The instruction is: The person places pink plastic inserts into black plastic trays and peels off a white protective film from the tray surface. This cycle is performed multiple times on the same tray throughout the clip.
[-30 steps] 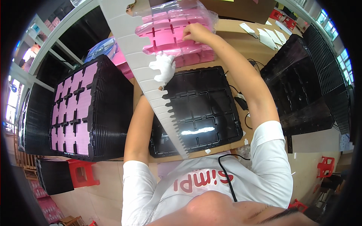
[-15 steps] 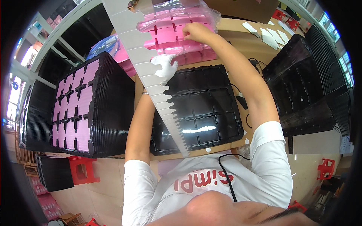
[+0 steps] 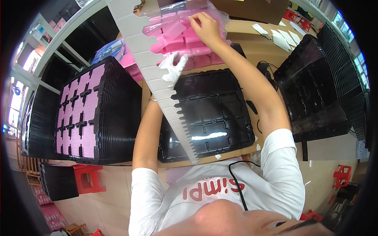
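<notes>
My right hand [image 3: 205, 30], bare, is raised over pink foam sheets [image 3: 173, 30] in a clear plastic bag [image 3: 218, 15]. Its thumb and fingertips are bent together; whatever they hold, if anything, cannot be made out. The foam pieces beneath lie unevenly, one tilted. My left hand [image 3: 172, 70], in a white glove, has its thumb and fingers apart. It hovers above the far left edge of a black plastic tray [image 3: 204, 112] with several compartments, holding nothing visible. A pale grey band with a notched edge [image 3: 149, 59] crosses the view and hides part of my left hand and wrist.
On the left stands a tall stack of black trays [image 3: 118, 106], with pink foam [image 3: 76, 114] in its top tray. More black trays [image 3: 307, 90] stand at the right. White paper pieces [image 3: 281, 39] lie on the brown tabletop [image 3: 244, 33]. A red stool [image 3: 88, 179] is below left.
My right hand has risen from the foam and moved slightly away from me. The foam sheets have shifted and one now tilts. My left hand's fingers have spread wider.
</notes>
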Tool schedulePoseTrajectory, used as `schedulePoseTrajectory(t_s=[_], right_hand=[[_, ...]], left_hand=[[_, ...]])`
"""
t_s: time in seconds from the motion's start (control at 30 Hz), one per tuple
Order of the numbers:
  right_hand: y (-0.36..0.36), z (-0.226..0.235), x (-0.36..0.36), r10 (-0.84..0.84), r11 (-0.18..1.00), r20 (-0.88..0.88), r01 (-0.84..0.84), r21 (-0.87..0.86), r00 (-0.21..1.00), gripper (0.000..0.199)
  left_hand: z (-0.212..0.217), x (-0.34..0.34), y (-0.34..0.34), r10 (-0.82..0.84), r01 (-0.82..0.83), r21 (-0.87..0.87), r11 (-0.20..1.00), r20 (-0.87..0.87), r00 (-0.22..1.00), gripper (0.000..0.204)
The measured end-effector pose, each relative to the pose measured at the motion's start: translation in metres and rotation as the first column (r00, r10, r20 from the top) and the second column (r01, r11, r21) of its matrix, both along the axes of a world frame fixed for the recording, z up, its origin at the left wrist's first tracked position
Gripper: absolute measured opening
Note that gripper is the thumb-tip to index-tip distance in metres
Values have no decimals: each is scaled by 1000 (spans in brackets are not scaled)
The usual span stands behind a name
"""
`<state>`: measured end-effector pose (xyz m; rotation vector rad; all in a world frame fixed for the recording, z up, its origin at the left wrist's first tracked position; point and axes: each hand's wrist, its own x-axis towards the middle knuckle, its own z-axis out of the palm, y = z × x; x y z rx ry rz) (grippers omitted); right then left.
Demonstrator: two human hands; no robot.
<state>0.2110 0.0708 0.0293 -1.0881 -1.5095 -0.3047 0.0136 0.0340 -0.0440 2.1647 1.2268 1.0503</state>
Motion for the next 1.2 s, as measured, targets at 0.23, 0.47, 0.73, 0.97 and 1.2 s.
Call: schedulePoseTrajectory(t_s=[0.23, 0.47, 0.73, 0.97, 1.2], right_hand=[[-107, 6, -27, 207, 978, 19, -207, -4, 978, 17], [-103, -65, 18, -84, 623, -993, -782, 12, -82, 43], [-95, -90, 34, 12, 367, -943, -876, 313, -332, 32], [-143, -63, 52, 87, 778, -986, -628, -21, 140, 46], [-233, -73, 50, 20, 808, -875, -523, -271, 484, 45]], left_hand=[[5, -26, -10, 254, 741, -162, 652, 967, -12, 113], [-47, -58, 22, 49, 915, 65, 398, 995, -92, 100], [25, -19, -37, 386, 686, -230, 691, 919, -81, 73], [7, -62, -15, 102, 342, -218, 914, 939, 327, 32], [7, -104, -111, 318, 14, -509, 861, 559, 766, 28]])
